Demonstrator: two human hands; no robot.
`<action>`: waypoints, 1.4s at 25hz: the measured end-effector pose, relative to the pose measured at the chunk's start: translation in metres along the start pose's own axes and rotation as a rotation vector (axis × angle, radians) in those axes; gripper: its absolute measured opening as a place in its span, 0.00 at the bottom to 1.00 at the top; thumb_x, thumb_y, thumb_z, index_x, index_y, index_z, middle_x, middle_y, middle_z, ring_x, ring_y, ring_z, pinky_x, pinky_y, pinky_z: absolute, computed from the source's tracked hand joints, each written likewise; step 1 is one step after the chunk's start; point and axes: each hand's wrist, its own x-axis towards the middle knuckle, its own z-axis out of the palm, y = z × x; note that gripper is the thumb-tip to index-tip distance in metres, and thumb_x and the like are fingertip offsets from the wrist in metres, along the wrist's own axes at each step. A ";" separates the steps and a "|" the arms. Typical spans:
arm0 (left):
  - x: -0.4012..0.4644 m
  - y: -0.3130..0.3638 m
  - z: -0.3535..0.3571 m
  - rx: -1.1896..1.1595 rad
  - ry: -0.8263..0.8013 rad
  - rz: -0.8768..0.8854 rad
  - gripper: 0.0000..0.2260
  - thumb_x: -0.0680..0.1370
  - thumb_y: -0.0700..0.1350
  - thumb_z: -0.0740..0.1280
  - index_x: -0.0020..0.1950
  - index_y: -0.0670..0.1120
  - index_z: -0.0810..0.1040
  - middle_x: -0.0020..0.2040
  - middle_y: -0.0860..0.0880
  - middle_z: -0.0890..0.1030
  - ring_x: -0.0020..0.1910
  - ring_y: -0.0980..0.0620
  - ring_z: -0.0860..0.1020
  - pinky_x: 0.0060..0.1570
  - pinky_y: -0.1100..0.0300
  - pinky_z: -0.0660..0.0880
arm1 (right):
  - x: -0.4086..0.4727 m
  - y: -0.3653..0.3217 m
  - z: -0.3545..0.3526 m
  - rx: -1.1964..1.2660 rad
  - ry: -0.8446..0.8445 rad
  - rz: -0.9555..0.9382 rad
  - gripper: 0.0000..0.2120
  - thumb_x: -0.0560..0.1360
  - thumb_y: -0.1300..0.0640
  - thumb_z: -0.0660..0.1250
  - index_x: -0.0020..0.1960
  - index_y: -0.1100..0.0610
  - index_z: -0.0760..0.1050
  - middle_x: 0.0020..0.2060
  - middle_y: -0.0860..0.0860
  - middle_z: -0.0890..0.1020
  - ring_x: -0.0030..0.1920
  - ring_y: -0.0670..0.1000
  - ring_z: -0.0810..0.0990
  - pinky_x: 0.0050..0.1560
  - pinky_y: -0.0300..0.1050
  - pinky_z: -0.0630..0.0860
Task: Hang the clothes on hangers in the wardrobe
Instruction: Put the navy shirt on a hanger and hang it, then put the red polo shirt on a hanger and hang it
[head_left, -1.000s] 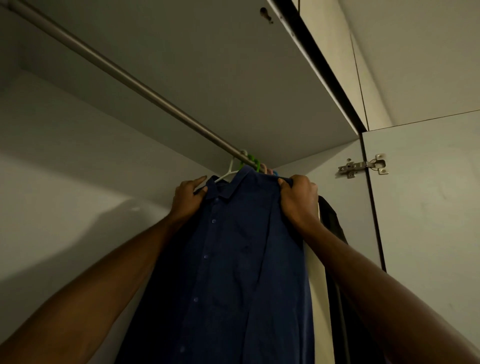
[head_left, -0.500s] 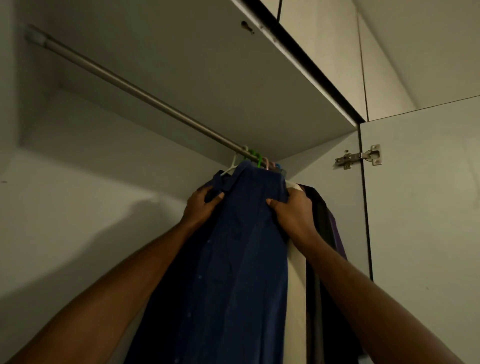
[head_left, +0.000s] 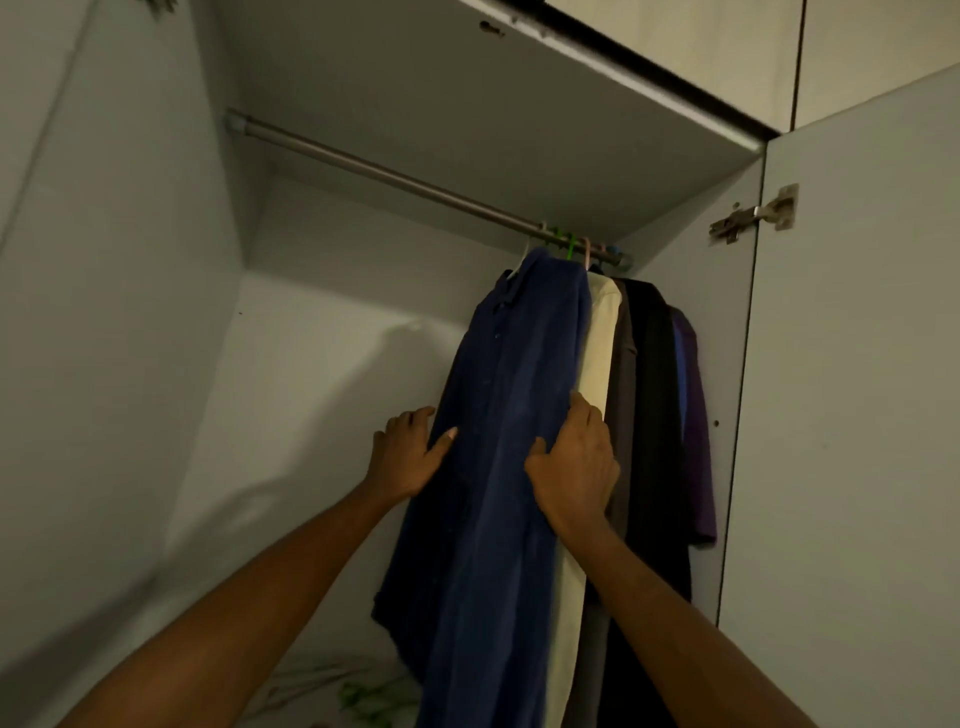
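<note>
A dark blue shirt (head_left: 498, 415) hangs from a white hanger (head_left: 519, 262) on the grey wardrobe rail (head_left: 395, 179), at the rail's right end. My left hand (head_left: 408, 454) lies against the shirt's left edge with fingers spread and fairly straight. My right hand (head_left: 574, 462) rests flat on the shirt's right side, its fingers reaching over the edge next to a cream garment (head_left: 597, 364). Beside that hang a grey, a black (head_left: 652, 405) and a purple garment (head_left: 693, 415).
The wardrobe's right door (head_left: 852, 415) stands open, with a metal hinge (head_left: 753, 213) near its top. The rail's left part carries nothing. Loose hangers (head_left: 332, 686), white and green, lie on the wardrobe floor. A shelf panel (head_left: 467, 114) closes the top.
Both hands have slid down from the shirt's collar and shoulders to its middle. The view has dropped and widened, so more of the wardrobe shows.
</note>
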 end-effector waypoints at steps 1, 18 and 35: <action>-0.021 -0.009 -0.006 0.194 0.002 0.049 0.33 0.82 0.67 0.51 0.79 0.47 0.65 0.74 0.44 0.72 0.69 0.42 0.72 0.67 0.44 0.68 | -0.017 0.001 0.002 -0.054 0.022 -0.058 0.33 0.72 0.62 0.74 0.74 0.61 0.68 0.66 0.58 0.76 0.59 0.57 0.77 0.49 0.52 0.79; -0.391 -0.067 -0.148 0.728 -0.234 0.000 0.23 0.83 0.52 0.60 0.75 0.44 0.69 0.72 0.41 0.72 0.72 0.40 0.69 0.66 0.42 0.68 | -0.333 -0.086 -0.025 0.012 -0.457 -0.223 0.30 0.78 0.54 0.59 0.77 0.65 0.64 0.73 0.65 0.70 0.69 0.66 0.71 0.70 0.62 0.71; -0.756 -0.009 -0.301 0.935 -0.214 -0.563 0.24 0.81 0.51 0.63 0.75 0.43 0.67 0.78 0.38 0.65 0.78 0.38 0.62 0.75 0.42 0.64 | -0.632 -0.206 -0.130 0.549 -0.976 -0.543 0.24 0.81 0.58 0.64 0.75 0.63 0.67 0.74 0.63 0.68 0.72 0.64 0.69 0.70 0.59 0.69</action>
